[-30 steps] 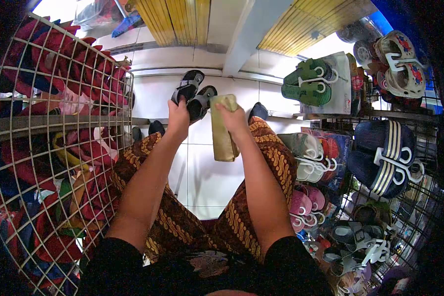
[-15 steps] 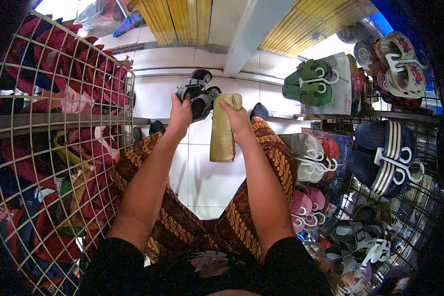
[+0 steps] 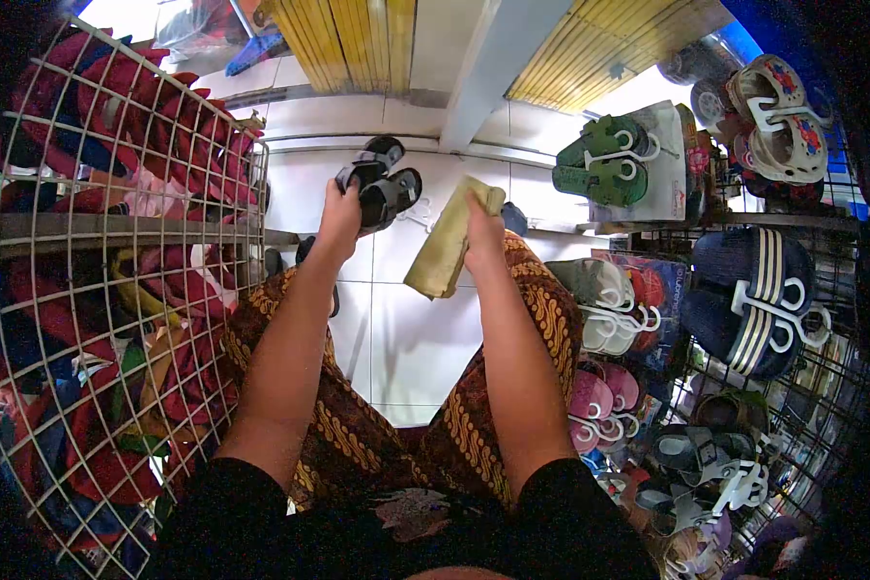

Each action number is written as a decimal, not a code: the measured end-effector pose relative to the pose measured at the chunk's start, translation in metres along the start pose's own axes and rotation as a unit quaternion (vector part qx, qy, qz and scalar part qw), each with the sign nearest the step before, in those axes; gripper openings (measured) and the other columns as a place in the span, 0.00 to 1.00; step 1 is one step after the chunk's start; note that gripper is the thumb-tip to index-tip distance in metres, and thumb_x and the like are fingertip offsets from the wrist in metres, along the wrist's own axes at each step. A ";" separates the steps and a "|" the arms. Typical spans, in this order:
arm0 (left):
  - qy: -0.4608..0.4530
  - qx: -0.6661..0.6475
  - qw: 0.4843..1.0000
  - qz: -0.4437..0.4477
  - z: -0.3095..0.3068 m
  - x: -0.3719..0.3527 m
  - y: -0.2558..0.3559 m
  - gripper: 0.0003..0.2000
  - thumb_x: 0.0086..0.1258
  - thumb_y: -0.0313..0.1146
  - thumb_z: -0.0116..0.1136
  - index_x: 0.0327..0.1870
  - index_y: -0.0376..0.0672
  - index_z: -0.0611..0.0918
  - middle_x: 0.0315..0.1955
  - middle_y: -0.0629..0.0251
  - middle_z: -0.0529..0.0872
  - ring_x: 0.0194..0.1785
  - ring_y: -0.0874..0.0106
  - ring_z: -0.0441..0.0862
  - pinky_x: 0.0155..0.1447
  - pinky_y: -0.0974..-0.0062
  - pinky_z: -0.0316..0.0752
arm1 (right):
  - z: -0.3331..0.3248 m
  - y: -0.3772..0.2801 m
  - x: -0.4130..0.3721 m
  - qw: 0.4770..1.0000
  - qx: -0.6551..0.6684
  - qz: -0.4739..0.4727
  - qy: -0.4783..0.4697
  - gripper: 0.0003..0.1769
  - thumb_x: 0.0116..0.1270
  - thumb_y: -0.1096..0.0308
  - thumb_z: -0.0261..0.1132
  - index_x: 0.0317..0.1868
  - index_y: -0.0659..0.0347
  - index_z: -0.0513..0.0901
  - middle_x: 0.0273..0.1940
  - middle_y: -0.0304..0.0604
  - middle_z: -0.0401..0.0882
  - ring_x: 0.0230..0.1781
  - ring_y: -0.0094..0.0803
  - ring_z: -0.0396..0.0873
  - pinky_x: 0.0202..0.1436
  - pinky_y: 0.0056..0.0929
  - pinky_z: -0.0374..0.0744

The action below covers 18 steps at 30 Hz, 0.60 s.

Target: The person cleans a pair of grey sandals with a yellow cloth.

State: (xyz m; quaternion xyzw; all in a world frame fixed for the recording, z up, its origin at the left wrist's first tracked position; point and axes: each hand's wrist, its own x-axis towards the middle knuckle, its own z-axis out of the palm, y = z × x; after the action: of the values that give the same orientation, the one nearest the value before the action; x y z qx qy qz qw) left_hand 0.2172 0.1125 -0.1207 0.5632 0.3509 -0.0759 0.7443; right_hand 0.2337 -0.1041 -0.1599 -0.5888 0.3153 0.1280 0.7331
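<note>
My left hand [image 3: 340,220] is closed on a pair of black and grey sandals [image 3: 392,197], held up over the white floor. A white plastic hanger [image 3: 420,213] juts out at the right side of the pair. In my right hand [image 3: 484,232] is a folded, yellowish-green cloth [image 3: 447,249], gripped near its upper right edge and tilted with its lower end toward the left. The cloth and the sandals are apart, with a small gap between them.
A wire grid rack [image 3: 135,164] holding dark red and blue items stands at my left. On the right rack hang green clogs [image 3: 604,159], dark blue striped slides [image 3: 754,304], pink sandals [image 3: 604,396] and white clogs [image 3: 778,116]. Yellow slatted panels [image 3: 346,43] are ahead.
The cloth has swung from upright to tilted, its lower end moving left, as my right hand shifted slightly right. The sandals have turned in my left hand, and their white hanger now shows.
</note>
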 end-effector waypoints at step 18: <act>-0.202 -0.361 0.911 -0.015 -0.017 0.018 -0.010 0.16 0.82 0.40 0.45 0.65 0.47 0.70 0.56 0.56 0.82 0.54 0.60 0.83 0.57 0.53 0.83 | 0.010 -0.042 -0.052 0.826 -0.051 0.264 -0.496 0.25 0.71 0.67 0.62 0.66 0.64 0.71 0.49 0.59 0.84 0.44 0.49 0.87 0.49 0.44 0.86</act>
State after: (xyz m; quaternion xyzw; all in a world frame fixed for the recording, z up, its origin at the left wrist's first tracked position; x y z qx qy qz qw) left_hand 0.2179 0.1296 -0.1412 0.2239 0.2051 -0.0673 0.9504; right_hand 0.2208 -0.0966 -0.0938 -0.3769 0.0454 0.6075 0.6977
